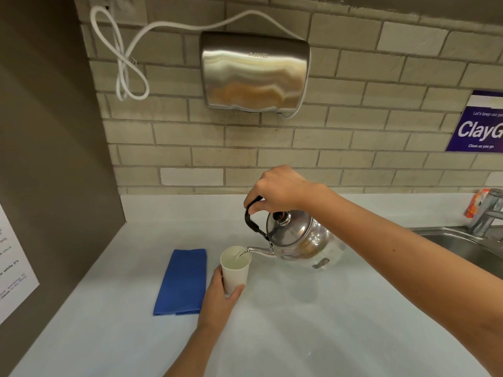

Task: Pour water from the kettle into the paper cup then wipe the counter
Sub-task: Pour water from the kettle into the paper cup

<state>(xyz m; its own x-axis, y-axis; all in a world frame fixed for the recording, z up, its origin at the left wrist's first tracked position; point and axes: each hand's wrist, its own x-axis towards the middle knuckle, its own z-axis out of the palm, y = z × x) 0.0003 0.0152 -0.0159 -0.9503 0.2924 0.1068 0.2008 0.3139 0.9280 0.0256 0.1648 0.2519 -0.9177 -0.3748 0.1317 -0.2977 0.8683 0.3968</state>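
Two bare forearms reach in from the bottom edge over a pale, glossy bench (pixel 299 336) that fills the lower half of the view. Behind it rises a wall of light grey brick-shaped tiles (pixel 353 126); a flat brown panel (pixel 49 131) closes off the left side, and the rim of a steel sink (pixel 449 240) with one tap (pixel 487 213) shows at the right edge.

On the tiles hangs one brushed-steel hand dryer (pixel 254 72) marked "AIKE", its white cord (pixel 125 63) looped to the left. One purple sign (pixel 481 123) at the right reads "ClayG…" — cut off by the frame — with "Clean as you go" below. One white notice (pixel 13 265) on the brown panel is too blurred to read.

One paper cup (pixel 235 268) stands on the bench, the left hand (pixel 220 295) wrapped around its lower half, fingers and thumb closed on it. The right hand (pixel 280 189) is clenched on the black handle of one steel kettle (pixel 296 240), which is held tilted above the bench, spout over the cup's rim — a thin stream runs into the cup, which has water inside.

One folded blue cloth (pixel 182 281) lies flat on the bench just left of the cup. An orange packet (pixel 475 202) sits beside the tap.
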